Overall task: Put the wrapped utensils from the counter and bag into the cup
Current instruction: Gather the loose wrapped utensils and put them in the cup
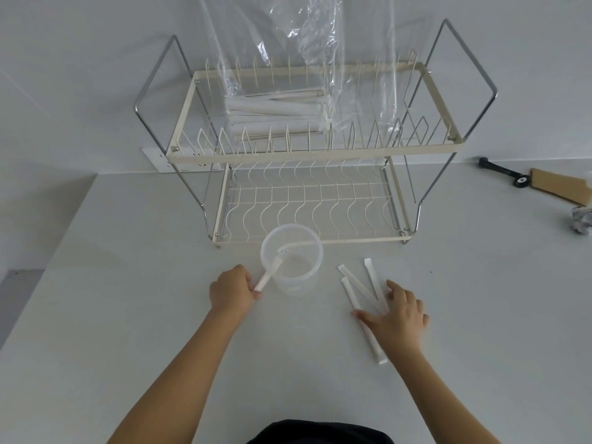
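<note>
A person's left hand [232,288] pinches one wrapped utensil [267,277] angled into the clear cup [291,262] on the tabletop [128,315], while the right hand [395,315], its grip spread wide, rests on three wrapped utensils [362,293] beside it.

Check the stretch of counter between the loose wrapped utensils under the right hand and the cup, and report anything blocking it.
Nothing visible blocks it. Bare counter lies between the wrapped utensils under the right hand and the cup. The cup's mouth is open, holding only the utensil that the left hand is inserting.
</note>
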